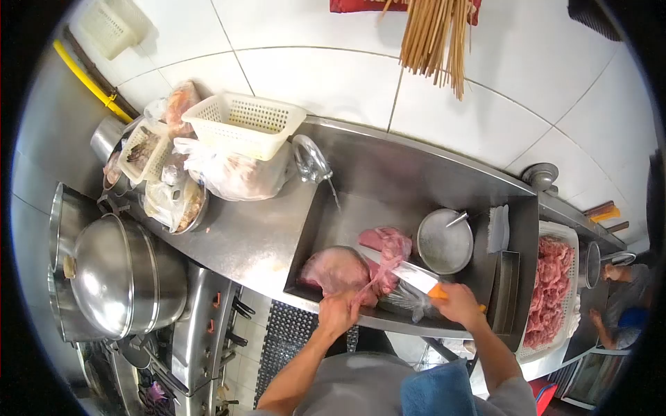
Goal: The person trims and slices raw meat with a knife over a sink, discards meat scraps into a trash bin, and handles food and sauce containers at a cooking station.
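Note:
My right hand [459,305] is wrapped round the orange handle of a knife [416,278] at the front of the steel sink [409,170]. The broad blade points left and lies against a piece of raw meat [390,248]. My left hand [338,314] grips the near end of that meat, its fingertips partly hidden. Just beyond the left hand, a large rounded lump of meat [336,267] rests in the sink. Under the knife is a clear plastic bag [415,299]. A round metal bowl [445,243] with a handle inside stands to the right.
Water runs from the tap [311,159]. A white basket of cut meat [553,288] stands right of the sink. Bagged food [236,170] and a cream basket [243,121] sit left. A big lidded pot [121,274] stands at far left. Another person's arm [614,329] shows at far right.

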The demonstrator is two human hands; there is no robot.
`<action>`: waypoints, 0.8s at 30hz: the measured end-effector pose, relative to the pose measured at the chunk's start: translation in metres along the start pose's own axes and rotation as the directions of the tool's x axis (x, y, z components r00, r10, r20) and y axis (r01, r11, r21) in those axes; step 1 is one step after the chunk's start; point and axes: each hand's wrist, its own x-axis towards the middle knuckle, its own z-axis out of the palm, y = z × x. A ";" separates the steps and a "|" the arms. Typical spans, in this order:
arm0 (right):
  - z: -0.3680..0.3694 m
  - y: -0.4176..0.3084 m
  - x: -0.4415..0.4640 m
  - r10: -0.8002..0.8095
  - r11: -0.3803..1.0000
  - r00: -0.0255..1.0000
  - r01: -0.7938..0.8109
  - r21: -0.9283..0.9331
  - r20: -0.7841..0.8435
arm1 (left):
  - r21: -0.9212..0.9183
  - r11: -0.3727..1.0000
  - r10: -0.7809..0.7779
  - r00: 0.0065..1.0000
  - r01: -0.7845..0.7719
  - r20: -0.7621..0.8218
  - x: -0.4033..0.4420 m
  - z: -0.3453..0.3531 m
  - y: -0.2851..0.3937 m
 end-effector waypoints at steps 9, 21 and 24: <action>0.043 -0.064 0.074 -0.068 0.998 0.997 0.067 0.014 0.048 | 0.060 0.982 0.176 0.984 -0.177 0.011 0.000 0.001 0.006; -0.001 -0.010 -0.012 0.008 0.998 0.989 -0.017 -0.060 -0.145 | 0.000 0.985 0.170 0.983 -0.171 0.069 0.001 -0.006 0.014; 0.027 -0.057 0.059 -0.051 0.999 0.999 0.051 -0.018 0.013 | 0.089 0.980 0.159 0.969 -0.178 0.191 0.001 -0.001 0.011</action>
